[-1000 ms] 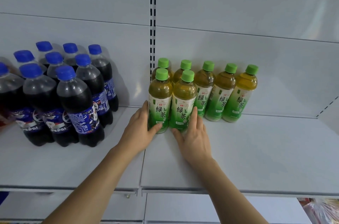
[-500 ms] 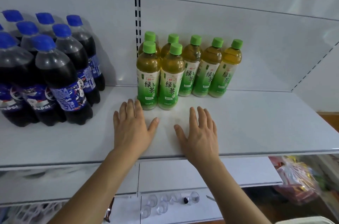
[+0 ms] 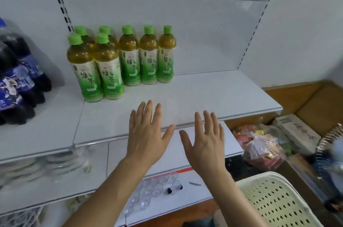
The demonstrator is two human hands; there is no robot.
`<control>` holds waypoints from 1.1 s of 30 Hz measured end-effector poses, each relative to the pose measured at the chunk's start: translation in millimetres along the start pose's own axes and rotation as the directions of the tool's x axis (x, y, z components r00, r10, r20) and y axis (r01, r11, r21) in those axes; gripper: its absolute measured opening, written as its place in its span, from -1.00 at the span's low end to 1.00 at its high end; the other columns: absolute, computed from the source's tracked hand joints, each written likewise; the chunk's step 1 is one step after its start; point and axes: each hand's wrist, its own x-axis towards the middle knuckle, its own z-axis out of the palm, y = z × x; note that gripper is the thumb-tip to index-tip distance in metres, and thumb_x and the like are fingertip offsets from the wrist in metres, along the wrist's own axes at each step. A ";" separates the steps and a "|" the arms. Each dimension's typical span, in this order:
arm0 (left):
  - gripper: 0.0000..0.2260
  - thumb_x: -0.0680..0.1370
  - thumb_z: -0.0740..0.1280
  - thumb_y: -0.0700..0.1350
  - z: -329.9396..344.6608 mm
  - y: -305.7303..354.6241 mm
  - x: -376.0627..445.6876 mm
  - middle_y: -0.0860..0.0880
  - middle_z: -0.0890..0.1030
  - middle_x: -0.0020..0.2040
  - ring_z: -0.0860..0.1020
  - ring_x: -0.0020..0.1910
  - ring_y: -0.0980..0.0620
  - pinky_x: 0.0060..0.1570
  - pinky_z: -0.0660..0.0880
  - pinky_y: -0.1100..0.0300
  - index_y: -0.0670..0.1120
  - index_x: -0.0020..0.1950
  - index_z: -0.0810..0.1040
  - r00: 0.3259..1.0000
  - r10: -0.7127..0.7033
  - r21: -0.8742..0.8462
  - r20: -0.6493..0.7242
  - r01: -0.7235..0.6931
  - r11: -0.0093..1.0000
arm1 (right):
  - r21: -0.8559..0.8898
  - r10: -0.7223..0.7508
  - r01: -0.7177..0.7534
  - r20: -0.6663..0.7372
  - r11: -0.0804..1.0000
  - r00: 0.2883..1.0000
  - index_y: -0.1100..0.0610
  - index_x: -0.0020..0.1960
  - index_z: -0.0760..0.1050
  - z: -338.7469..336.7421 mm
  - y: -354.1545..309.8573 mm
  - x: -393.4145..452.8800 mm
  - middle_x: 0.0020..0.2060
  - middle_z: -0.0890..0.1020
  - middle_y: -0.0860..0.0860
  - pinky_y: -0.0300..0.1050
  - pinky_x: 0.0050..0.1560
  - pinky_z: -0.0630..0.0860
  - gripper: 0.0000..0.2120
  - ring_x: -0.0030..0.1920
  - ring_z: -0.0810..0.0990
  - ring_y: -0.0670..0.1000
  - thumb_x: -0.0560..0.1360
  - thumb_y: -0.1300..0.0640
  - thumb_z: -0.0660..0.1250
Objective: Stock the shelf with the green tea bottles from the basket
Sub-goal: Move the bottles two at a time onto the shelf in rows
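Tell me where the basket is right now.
Head view, bottom right corner: the cream perforated basket sits below the right hand, in front of the lower shelves.

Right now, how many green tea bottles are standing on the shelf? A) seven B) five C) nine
A: the green tea bottles show seven green caps on the shelf, five along the back row and two in front at the left end.
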 end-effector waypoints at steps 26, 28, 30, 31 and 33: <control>-0.29 0.71 0.12 0.30 227.3 277.6 -59.8 -0.15 0.09 0.77 0.02 0.75 -0.18 0.71 -0.07 -0.17 0.01 0.78 0.06 0.426 0.754 -0.359 0.501 -0.690 0.629 | -0.285 0.842 -0.793 0.192 0.539 0.503 0.02 0.77 0.10 -10.3 279.0 -224.6 0.73 0.21 0.18 0.29 0.71 0.08 -0.16 0.73 0.11 0.24 0.64 -0.43 -0.11; -0.28 0.72 0.11 0.31 245.5 277.8 -58.1 -0.13 0.03 0.78 -0.04 0.76 -0.15 0.72 -0.12 -0.14 0.02 0.79 -0.01 0.373 0.751 -0.355 0.545 -0.709 0.610 | -0.294 0.866 -0.817 0.239 0.496 0.440 -0.01 0.79 0.01 0.1 278.3 -233.9 0.76 0.12 0.16 0.25 0.71 -0.04 -0.20 0.75 0.04 0.22 0.68 -0.41 -0.08; -0.27 0.72 0.12 0.31 262.0 278.1 -58.0 -0.14 0.02 0.78 -0.04 0.75 -0.16 0.72 -0.13 -0.13 0.03 0.79 -0.02 0.314 0.742 -0.362 0.592 -0.719 0.593 | -0.308 0.881 -0.835 0.289 0.456 0.375 -0.01 0.79 -0.04 11.6 276.3 -243.2 0.77 0.05 0.15 0.23 0.71 -0.11 -0.24 0.76 -0.03 0.20 0.72 -0.38 -0.05; -0.27 0.72 0.12 0.32 269.5 278.6 -58.6 -0.14 0.01 0.78 -0.04 0.75 -0.17 0.72 -0.13 -0.14 0.04 0.79 -0.03 0.285 0.732 -0.366 0.619 -0.720 0.590 | -0.312 0.886 -0.843 0.308 0.439 0.347 -0.01 0.79 -0.04 17.7 275.6 -248.2 0.77 0.03 0.15 0.24 0.72 -0.11 -0.25 0.76 -0.05 0.21 0.72 -0.37 -0.05; -0.26 0.71 0.14 0.32 283.6 280.2 -62.1 -0.14 0.00 0.78 -0.04 0.75 -0.17 0.71 -0.13 -0.14 0.06 0.78 -0.05 0.233 0.706 -0.361 0.669 -0.729 0.582 | -0.324 0.889 -0.852 0.347 0.412 0.298 -0.02 0.79 -0.07 29.7 276.7 -258.9 0.77 0.01 0.14 0.25 0.72 -0.12 -0.25 0.76 -0.07 0.21 0.72 -0.37 -0.06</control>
